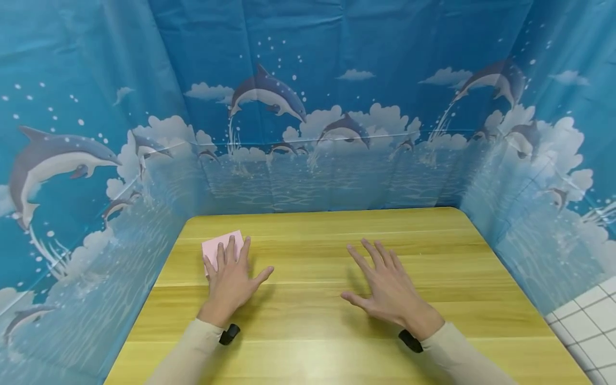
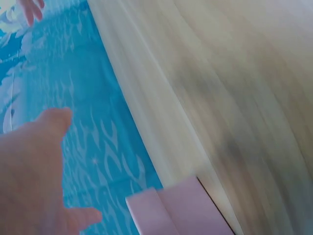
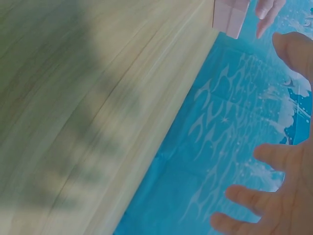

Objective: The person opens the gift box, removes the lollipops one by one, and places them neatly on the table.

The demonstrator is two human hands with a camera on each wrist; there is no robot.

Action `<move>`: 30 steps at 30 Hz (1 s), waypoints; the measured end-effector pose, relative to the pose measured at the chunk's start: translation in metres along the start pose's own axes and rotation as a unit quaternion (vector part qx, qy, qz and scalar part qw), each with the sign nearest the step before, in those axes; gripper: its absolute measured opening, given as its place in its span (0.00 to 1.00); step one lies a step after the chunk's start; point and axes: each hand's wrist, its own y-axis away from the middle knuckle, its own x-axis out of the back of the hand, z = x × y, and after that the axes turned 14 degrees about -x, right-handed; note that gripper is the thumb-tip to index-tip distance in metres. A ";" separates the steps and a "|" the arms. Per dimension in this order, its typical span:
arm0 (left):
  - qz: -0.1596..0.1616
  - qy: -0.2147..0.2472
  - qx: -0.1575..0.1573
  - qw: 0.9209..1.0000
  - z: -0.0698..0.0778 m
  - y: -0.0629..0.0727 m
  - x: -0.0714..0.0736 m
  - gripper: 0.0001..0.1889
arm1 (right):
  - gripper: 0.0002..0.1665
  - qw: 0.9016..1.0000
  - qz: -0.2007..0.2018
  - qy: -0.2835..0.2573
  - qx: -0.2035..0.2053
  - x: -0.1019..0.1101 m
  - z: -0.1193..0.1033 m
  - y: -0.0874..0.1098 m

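Note:
A pale pink, flat-sided box [image 1: 218, 248] lies on the left part of the wooden table. My left hand [image 1: 232, 282] is over its near side with fingers spread, hiding part of it in the head view. In the left wrist view a gap shows between those fingers and the pink box [image 2: 183, 210]. My right hand [image 1: 387, 289] hovers over the table's right half, fingers apart and holding nothing. The right wrist view shows its spread fingers from the palm side, with the pink box [image 3: 230, 17] far off at the top.
The yellow wood-grain table [image 1: 308, 310] has rounded far corners. A blue curtain [image 1: 327, 176] printed with dolphins and waves hangs behind it and along both sides. White floor tiles [image 1: 589, 310] show at the lower right. Black bands are on both wrists.

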 end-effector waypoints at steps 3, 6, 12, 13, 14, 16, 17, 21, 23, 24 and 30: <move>0.002 0.006 0.015 1.000 -0.010 0.001 0.005 0.58 | 0.62 1.000 0.008 0.001 0.008 0.001 -0.002 -0.003; -0.003 0.014 0.030 0.999 -0.017 0.002 0.009 0.54 | 0.61 1.000 0.009 -0.001 0.017 0.002 -0.006 -0.006; -0.009 0.023 0.037 0.999 -0.026 0.001 0.005 0.48 | 0.58 0.999 -0.003 -0.009 0.030 0.002 -0.017 -0.012; -0.006 0.020 0.034 0.999 -0.027 0.001 0.005 0.47 | 0.57 0.999 -0.005 -0.010 0.033 0.001 -0.019 -0.013; -0.001 0.016 0.029 0.999 -0.028 0.002 0.004 0.46 | 0.56 0.999 -0.008 -0.011 0.036 0.001 -0.022 -0.013; 0.009 0.005 0.017 1.000 -0.030 0.003 0.004 0.44 | 0.55 0.999 -0.012 -0.013 0.042 0.000 -0.026 -0.015; 0.013 0.000 0.011 1.000 -0.031 0.005 0.004 0.43 | 0.55 0.999 -0.013 -0.014 0.045 -0.001 -0.028 -0.016; 0.025 -0.026 -0.016 0.999 -0.035 0.010 0.005 0.41 | 0.53 0.998 -0.017 -0.016 0.058 -0.004 -0.036 -0.018; 0.033 -0.038 -0.030 0.998 -0.036 0.012 0.006 0.40 | 0.52 0.997 -0.021 -0.018 0.065 -0.005 -0.039 -0.020; 0.037 -0.043 -0.035 0.998 -0.037 0.012 0.006 0.40 | 0.51 0.997 -0.022 -0.020 0.069 -0.006 -0.041 -0.020; 0.039 -0.043 -0.050 0.997 -0.038 0.015 0.007 0.38 | 0.49 0.995 -0.026 -0.022 0.094 -0.010 -0.053 -0.026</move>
